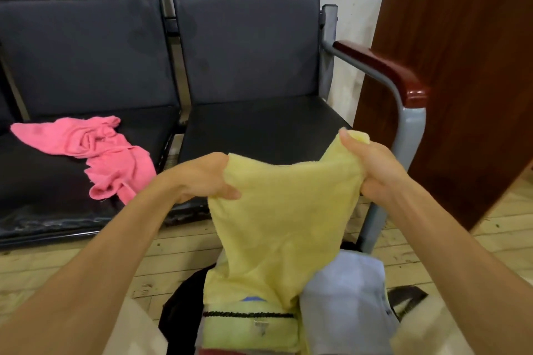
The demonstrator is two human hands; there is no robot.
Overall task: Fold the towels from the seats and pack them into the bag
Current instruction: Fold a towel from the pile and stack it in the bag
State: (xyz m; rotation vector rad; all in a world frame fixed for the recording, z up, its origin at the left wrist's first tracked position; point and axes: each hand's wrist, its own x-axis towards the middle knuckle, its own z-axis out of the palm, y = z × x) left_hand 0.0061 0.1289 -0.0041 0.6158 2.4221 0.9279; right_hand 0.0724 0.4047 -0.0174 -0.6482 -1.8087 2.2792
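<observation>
Head view, looking down over two bare forearms. Left hand [206, 177] at about 9 o'clock of centre, fingers curled, gripping the upper left edge of a yellow towel [284, 219]. Right hand [372, 170] at about 3 o'clock, thumb and fingers pinching the towel's upper right corner, held a little higher than the left. Towel stretched between both hands, hanging down toward 6 o'clock, its lower end touching the contents of an open black bag [180, 308] on the floor. Inside the bag: a folded pale blue towel [344, 294] at 5 o'clock and a folded yellow-green towel [249, 331] just beside it. Pink towel [98, 153] crumpled on the left seat [43, 179] at 9 o'clock. Right seat [259, 127] at 12 o'clock. Wooden armrest [380, 68] at 2 o'clock.
</observation>
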